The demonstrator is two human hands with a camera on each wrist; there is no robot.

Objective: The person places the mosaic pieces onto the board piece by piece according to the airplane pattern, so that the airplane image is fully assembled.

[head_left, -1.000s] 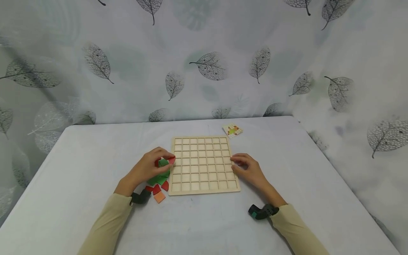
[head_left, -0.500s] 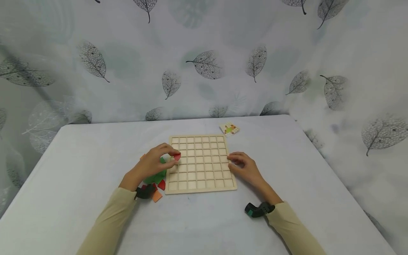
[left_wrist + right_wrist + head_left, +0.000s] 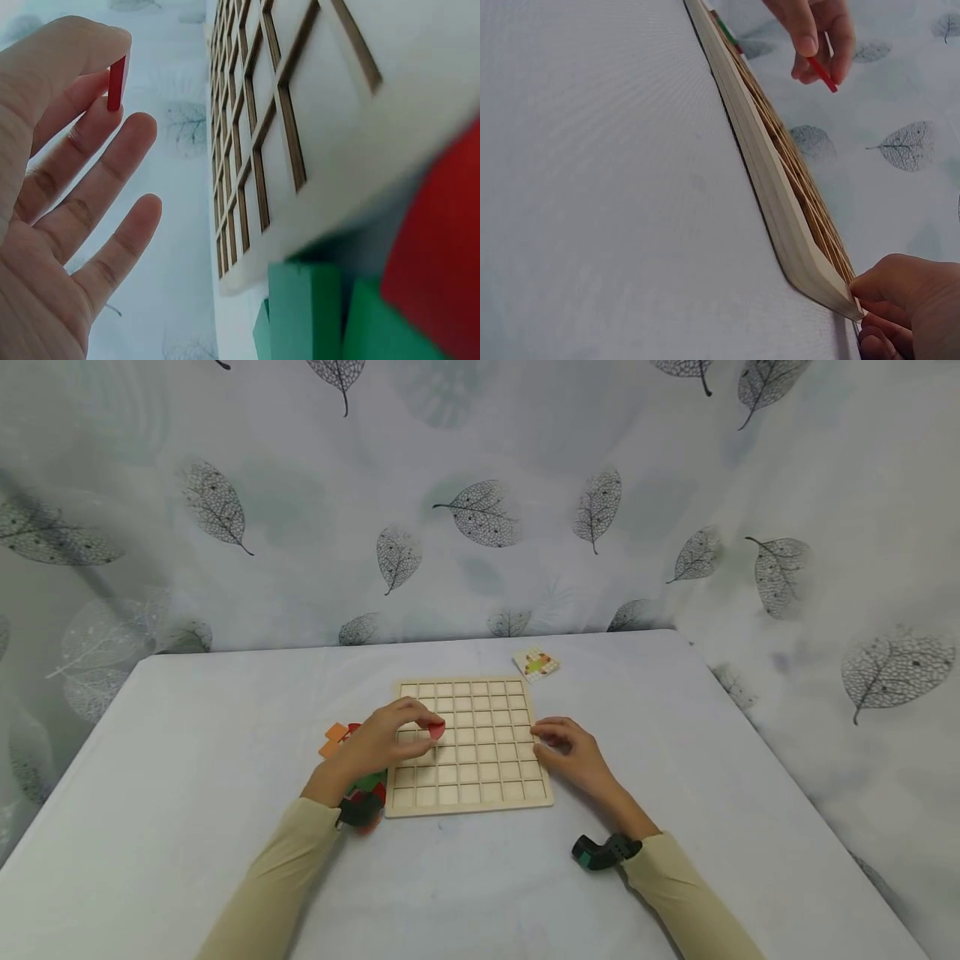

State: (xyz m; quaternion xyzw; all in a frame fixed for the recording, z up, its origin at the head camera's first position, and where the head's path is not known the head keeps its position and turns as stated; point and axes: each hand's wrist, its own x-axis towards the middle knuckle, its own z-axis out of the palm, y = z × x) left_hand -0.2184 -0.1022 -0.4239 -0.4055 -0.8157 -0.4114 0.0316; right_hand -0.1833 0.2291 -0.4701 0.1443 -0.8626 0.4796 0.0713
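Observation:
A wooden grid board [image 3: 468, 810] lies on the table. Above its left part, my left hand [image 3: 377, 743] pinches a small red piece [image 3: 437, 731] between thumb and forefinger; in the left wrist view the red piece [image 3: 116, 84] shows edge-on, the other fingers of the hand [image 3: 67, 165] spread. At the board's right edge, my right hand [image 3: 577, 756] touches the rim with thumb and fingertips; the right wrist view shows the hand [image 3: 922, 304] at the rim of the board [image 3: 780, 225].
Orange pieces [image 3: 333, 735], green pieces [image 3: 372, 781] and red pieces lie left of the board, partly hidden by my left hand and wrist. A small patterned card [image 3: 536, 665] lies behind the board. A leaf-patterned cloth [image 3: 480, 568] hangs behind the table.
My left hand has moved right with the red piece, from the board's left edge to above its left squares. The right hand stays at the right edge. The view has shifted slightly.

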